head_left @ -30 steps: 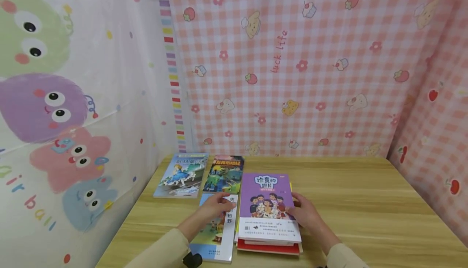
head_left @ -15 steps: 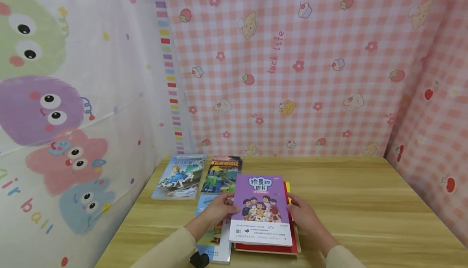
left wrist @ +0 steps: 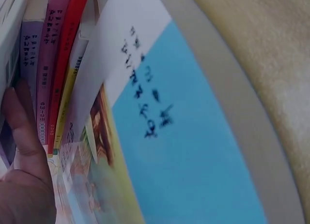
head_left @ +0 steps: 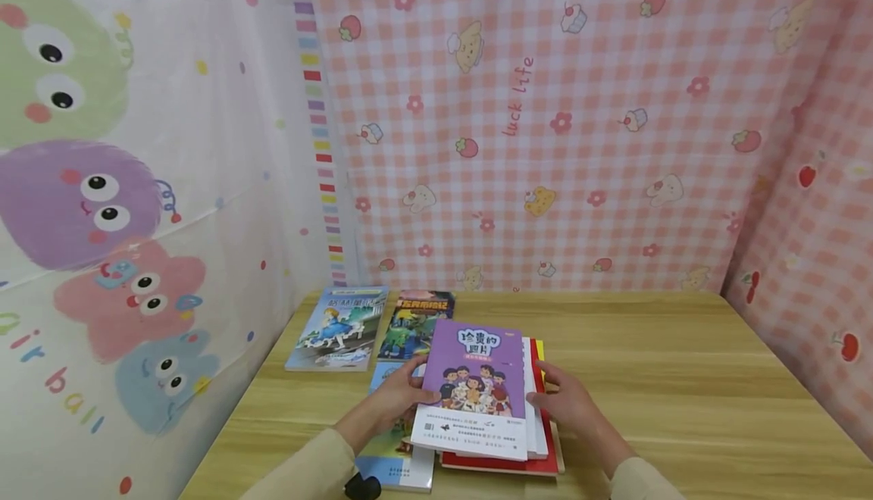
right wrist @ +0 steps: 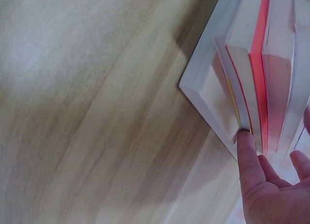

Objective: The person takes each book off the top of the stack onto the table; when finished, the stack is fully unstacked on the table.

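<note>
A purple-covered book (head_left: 477,379) with a white lower band lies slanted on top of a stack, shifted left so that it overhangs the blue-and-white book (head_left: 409,473). My left hand (head_left: 390,398) holds its left edge, thumb on the cover and fingers underneath. Under it, a white book (head_left: 537,432) shows along the right side, above a red book (head_left: 505,464) and a yellow edge. My right hand (head_left: 569,401) rests against the right side of the stack. In the right wrist view, its fingers (right wrist: 249,161) touch the page edges.
Behind the blue-and-white book lies a dark green comic-style book (head_left: 409,333). A light-blue storybook (head_left: 337,333) is at the far left of the wooden table (head_left: 648,379). Patterned cloths hang at the back (head_left: 559,159) and both sides.
My left hand moved from the blue-and-white book to the purple book and took its edge. The purple book slid left, exposing the white and red books. My right hand stayed beside the stack.
</note>
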